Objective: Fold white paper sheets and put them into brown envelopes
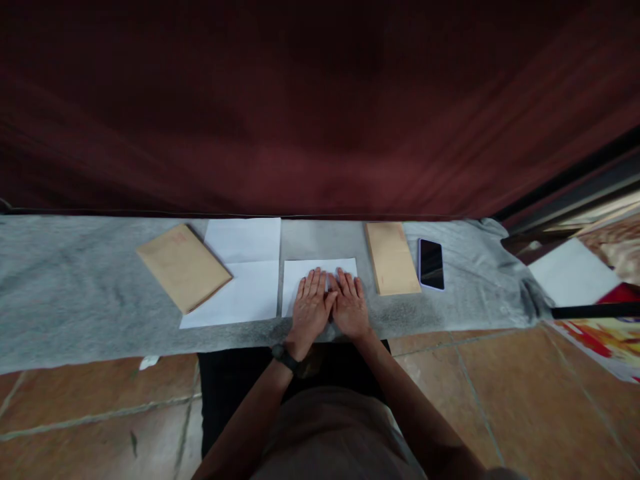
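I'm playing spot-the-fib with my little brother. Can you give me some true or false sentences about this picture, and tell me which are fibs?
1. The left hand and right hand both rest on the small white paper. True.
2. The watch is on the right wrist. False: the watch is on the left wrist.
3. The left brown envelope lies partly on the big white paper. True.
4. The phone lies between the two hands. False: the phone is to the right of the right brown envelope.
5. The cloth under the papers is yellow. False: the cloth is grey.
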The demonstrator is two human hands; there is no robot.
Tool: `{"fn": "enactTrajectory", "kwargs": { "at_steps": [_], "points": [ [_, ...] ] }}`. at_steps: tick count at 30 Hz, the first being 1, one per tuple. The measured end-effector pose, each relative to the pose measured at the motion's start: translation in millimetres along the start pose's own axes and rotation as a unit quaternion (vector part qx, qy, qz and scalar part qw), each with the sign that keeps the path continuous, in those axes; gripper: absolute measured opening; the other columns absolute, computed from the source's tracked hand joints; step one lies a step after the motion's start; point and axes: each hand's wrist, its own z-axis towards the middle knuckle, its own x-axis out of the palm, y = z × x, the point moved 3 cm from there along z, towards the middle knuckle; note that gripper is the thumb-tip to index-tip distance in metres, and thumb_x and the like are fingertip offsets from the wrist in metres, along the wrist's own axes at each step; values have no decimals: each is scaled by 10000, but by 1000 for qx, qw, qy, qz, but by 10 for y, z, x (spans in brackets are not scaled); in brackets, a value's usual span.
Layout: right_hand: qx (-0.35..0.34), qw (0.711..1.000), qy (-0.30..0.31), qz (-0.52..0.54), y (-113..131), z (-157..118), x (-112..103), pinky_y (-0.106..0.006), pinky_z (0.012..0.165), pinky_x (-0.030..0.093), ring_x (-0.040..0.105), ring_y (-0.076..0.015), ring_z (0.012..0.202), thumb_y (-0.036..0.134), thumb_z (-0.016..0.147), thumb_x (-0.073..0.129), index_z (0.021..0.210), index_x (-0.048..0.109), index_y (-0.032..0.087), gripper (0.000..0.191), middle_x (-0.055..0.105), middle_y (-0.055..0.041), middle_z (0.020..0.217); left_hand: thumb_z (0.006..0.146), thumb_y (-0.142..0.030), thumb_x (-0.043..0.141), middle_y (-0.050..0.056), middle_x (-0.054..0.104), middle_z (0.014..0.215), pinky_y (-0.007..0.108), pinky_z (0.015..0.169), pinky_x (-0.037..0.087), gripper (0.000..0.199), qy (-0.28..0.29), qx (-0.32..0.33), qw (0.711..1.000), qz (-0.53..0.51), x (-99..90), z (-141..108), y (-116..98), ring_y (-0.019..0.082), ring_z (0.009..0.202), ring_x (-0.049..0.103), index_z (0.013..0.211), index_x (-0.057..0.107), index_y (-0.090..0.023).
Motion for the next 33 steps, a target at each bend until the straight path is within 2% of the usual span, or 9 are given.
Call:
{"fn": "enactTrajectory", "kwargs": {
  "at_steps": [6, 9, 15, 22, 29, 33],
  "points": [
    [21, 999, -16, 39, 0, 75, -34, -498, 1233, 219, 325, -258, 1502, 311, 1065, 349, 1528, 438, 190, 487, 385, -99, 1615, 1043, -338, 317, 165, 323, 1632, 503, 1256, 215, 580, -31, -30, 998, 39, -93, -25, 233, 275, 1544, 235, 1554, 339, -65],
    [0, 998, -18, 58, 89, 219, -49, -471, 1238, 225, 344, -250, 1492, 322, 1071, 334, 1518, 447, 142, 495, 400, -119, 1604, 1026, -305, 335, 162, 305, 1639, 514, 1251, 221, 585, -22, -27, 998, 44, -97, -29, 256, 282, 1544, 232, 1562, 328, -71],
    [-45, 997, -19, 57, 233, 439, 45, -478, 1234, 239, 346, -263, 1492, 369, 1073, 366, 1493, 487, 180, 476, 388, -95, 1615, 987, -196, 328, 161, 314, 1637, 523, 1254, 204, 582, -12, -18, 998, 56, -61, -25, 263, 283, 1550, 208, 1553, 348, -60],
    [-7, 999, -35, 35, -17, 398, 97, -469, 1226, 250, 339, -255, 1498, 370, 1067, 389, 1536, 422, 176, 508, 364, -115, 1623, 1035, -325, 317, 133, 304, 1645, 528, 1250, 215, 577, -27, -31, 998, 43, -67, -25, 269, 278, 1548, 221, 1572, 328, -115],
    [38, 997, -67, 13, -337, 370, 66, -478, 1213, 270, 362, -279, 1481, 400, 1076, 343, 1559, 361, 105, 567, 386, -158, 1603, 1029, -328, 344, 140, 311, 1639, 528, 1247, 222, 577, -33, -30, 998, 36, -73, -25, 268, 286, 1540, 245, 1563, 348, -109],
    [69, 994, -89, 7, -410, 304, 13, -486, 1200, 293, 367, -283, 1475, 388, 1074, 346, 1546, 367, 57, 577, 405, -199, 1583, 1028, -330, 348, 139, 326, 1633, 522, 1248, 218, 573, -41, -30, 998, 39, -81, -24, 260, 285, 1538, 252, 1559, 359, -114]
  ]
}}
